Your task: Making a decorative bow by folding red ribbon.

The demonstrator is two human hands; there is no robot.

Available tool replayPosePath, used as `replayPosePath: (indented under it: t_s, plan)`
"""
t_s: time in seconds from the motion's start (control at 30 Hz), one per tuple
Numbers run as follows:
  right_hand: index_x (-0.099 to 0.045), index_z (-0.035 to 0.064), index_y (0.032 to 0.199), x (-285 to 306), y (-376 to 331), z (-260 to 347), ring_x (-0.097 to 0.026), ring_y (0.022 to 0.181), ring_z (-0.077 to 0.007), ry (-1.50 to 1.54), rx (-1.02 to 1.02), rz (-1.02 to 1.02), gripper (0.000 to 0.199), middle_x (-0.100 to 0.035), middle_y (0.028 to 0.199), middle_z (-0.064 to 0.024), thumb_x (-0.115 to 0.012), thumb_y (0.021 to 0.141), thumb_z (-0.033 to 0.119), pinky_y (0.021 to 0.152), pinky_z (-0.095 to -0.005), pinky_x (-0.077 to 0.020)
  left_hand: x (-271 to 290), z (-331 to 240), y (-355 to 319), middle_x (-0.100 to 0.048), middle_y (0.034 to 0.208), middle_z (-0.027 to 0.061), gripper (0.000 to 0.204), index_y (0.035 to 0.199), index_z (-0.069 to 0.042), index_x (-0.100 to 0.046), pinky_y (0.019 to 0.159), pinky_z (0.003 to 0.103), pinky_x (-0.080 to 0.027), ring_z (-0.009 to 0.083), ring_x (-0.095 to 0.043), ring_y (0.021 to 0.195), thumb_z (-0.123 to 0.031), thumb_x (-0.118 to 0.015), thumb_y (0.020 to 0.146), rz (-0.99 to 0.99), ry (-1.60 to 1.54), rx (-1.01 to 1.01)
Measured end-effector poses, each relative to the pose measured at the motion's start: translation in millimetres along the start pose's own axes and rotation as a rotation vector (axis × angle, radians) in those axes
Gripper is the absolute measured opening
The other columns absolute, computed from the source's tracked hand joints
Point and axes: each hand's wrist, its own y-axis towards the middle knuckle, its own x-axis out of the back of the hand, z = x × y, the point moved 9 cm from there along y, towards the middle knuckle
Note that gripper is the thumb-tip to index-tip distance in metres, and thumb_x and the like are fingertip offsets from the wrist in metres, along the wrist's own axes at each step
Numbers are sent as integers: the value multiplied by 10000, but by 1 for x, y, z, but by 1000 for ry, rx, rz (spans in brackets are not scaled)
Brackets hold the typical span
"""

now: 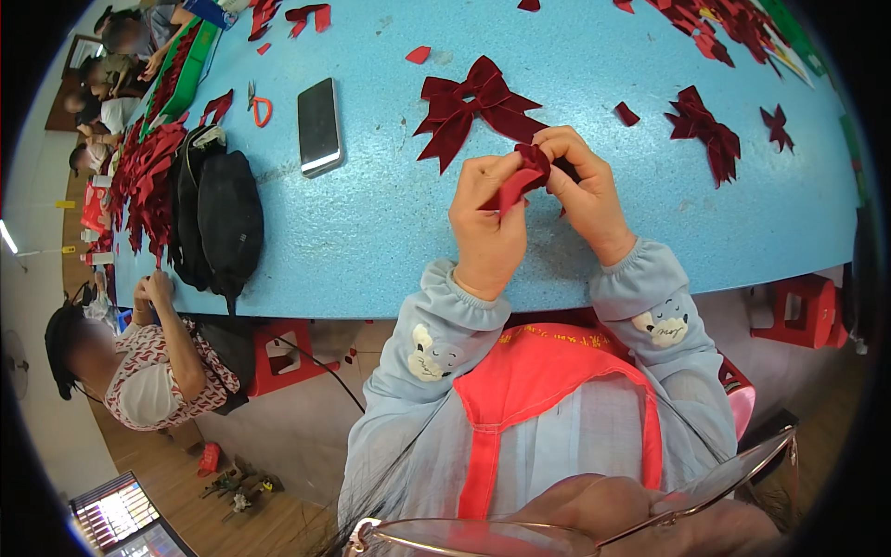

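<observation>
Ribbon (524,179) sits pinched in the grip of your left hand (492,218) and right hand (587,193), folded but seemingly unfinished, while a finished-looking bow (476,110) lies on the worktop (371,232).

I see the red ribbon (529,174), dark and velvety on one side, brighter on the other, curled over and held tilted, upper middle of the frame.

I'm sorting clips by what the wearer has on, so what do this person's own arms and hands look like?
The left hand and right hand are bare, without gloves. The left sleeve and right sleeve are pale blue, loose and gathered at the wrists. Each bears a white cartoon print with dark line details.
</observation>
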Motion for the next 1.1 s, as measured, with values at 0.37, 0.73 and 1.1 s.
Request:
replayPosePath:
  t_s: [0.37,0.73,1.1]
  plan:
    - [-463,9,781,-2,-1,-19,-462,790,-94,43,-115,-31,62,-483,968,-40,-440,825,45,685,-216,-410,-16,41,-11,-585,818,60,129,945,17,-553,550,247,-462,116,-551,627,42,-497,832,-47,-459,466]
    - [-504,8,863,-3,-1,-11,-486,788,-73,9,-97,-4,61,-496,1022,-32,-460,822,-2,677,-196,-422,-3,19,0,-578,787,51,146,981,14,-561,546,225,-453,99,-542,652,19,-490,853,-8,-108,214]
    - [-498,12,892,-8,-8,-38,-475,817,-73,390,-324,-81,79,-501,1007,-17,-427,858,20,740,-217,-423,-11,45,-12,-602,823,59,140,969,23,-567,531,237,-465,97,-538,636,-32,-476,877,-129,-520,515]
